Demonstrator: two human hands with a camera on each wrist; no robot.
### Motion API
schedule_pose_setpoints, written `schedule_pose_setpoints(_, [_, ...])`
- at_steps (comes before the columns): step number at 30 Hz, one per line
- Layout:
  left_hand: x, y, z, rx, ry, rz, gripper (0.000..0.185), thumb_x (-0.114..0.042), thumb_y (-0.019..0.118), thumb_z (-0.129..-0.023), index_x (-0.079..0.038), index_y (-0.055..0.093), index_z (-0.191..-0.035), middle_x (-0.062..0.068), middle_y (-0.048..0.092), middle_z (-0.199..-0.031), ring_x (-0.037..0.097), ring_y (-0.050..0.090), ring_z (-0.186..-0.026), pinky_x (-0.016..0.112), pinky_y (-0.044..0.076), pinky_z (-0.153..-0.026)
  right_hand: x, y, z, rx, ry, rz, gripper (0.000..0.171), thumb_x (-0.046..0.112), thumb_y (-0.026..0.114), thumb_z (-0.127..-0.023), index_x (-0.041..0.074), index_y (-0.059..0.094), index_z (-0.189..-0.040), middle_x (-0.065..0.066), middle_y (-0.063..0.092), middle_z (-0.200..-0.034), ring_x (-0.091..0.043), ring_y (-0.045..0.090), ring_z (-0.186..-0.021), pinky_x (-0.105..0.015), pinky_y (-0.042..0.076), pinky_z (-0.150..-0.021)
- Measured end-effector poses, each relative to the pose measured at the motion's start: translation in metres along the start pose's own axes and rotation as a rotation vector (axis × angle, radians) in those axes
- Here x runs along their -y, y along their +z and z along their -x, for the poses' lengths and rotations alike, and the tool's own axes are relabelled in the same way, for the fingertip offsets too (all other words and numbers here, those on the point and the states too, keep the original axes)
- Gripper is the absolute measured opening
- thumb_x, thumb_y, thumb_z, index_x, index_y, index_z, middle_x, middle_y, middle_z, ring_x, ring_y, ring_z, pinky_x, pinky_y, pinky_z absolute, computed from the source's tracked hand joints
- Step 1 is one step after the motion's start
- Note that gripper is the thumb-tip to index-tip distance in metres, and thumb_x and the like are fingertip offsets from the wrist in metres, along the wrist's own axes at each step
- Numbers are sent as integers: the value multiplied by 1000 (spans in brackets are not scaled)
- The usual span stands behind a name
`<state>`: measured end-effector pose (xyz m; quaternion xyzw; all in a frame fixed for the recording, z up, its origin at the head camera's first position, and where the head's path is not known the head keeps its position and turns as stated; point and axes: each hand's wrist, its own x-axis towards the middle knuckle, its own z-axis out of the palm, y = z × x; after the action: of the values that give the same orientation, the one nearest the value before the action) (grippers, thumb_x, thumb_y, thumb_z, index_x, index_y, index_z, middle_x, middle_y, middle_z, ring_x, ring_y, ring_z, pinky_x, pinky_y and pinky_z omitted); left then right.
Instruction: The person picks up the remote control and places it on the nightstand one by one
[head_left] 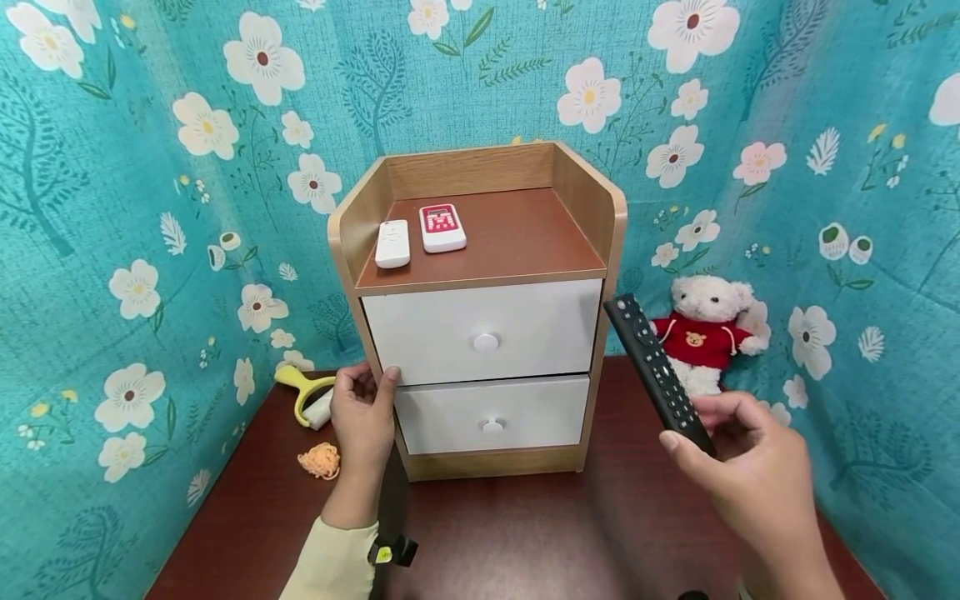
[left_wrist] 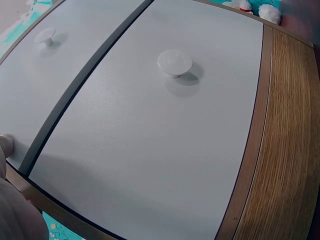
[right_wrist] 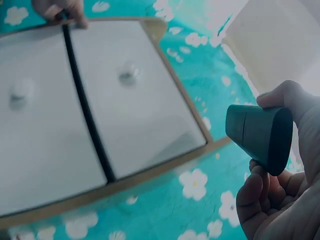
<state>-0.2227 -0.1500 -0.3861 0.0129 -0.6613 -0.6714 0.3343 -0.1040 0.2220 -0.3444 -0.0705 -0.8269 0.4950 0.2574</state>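
Observation:
My right hand (head_left: 757,471) holds a black remote control (head_left: 656,367) between thumb and fingers, its far end tilted up toward the cabinet's right side. In the right wrist view the remote's butt end (right_wrist: 281,140) faces the camera. At the left edge of a small wooden cabinet (head_left: 495,465), my left hand (head_left: 365,425) grips the side panel. Its thumb lies on the white front near the gap between the upper drawer (head_left: 435,333) and the lower drawer (head_left: 442,421). Both drawers are closed and carry round white knobs.
On the cabinet top lie a white remote (head_left: 393,244) and a red-and-white remote (head_left: 442,228). A yellow peeler (head_left: 300,383) and an orange tangle of yarn (head_left: 321,460) are left on the table (head_left: 510,542). A white teddy bear (head_left: 701,333) in red sits at right.

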Motion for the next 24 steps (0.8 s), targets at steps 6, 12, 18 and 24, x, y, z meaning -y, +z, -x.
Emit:
schedule_pose_setpoints(6, [0,0,0,6,-6,-2,39,-9,76,-92,10,54,-117,3,61,-102,13,60,-94,16,51,-79,38,4,-11,-30,-151,-80,44,9,89,-77,10,68,-117,0,61,-92,-14,61,-74,-20,55,-60])
schedule_pose_setpoints(12, [8,-1,-3,-2,-17,-5,39,-9,76,-92,10,55,-118,3,61,-103,14,61,-95,16,51,-79,73,8,-26,-54,-261,-153,42,5,89,-74,9,72,-113,-1,62,-89,-15,58,-76,-16,50,-63])
schedule_pose_setpoints(18, [30,-3,-11,-8,-11,-14,40,-13,79,-91,5,56,-119,1,62,-104,13,62,-96,16,51,-79,101,16,-44,-63,-296,-126,40,15,89,-77,9,72,-113,1,64,-87,-14,59,-67,-18,51,-57])
schedule_pose_setpoints(24, [31,-3,-10,-5,2,5,42,-19,81,-90,2,56,-116,3,63,-105,16,63,-97,16,51,-79,133,29,-64,-35,-258,-82,45,37,86,-81,12,72,-115,-3,63,-91,-19,58,-75,-23,50,-56])
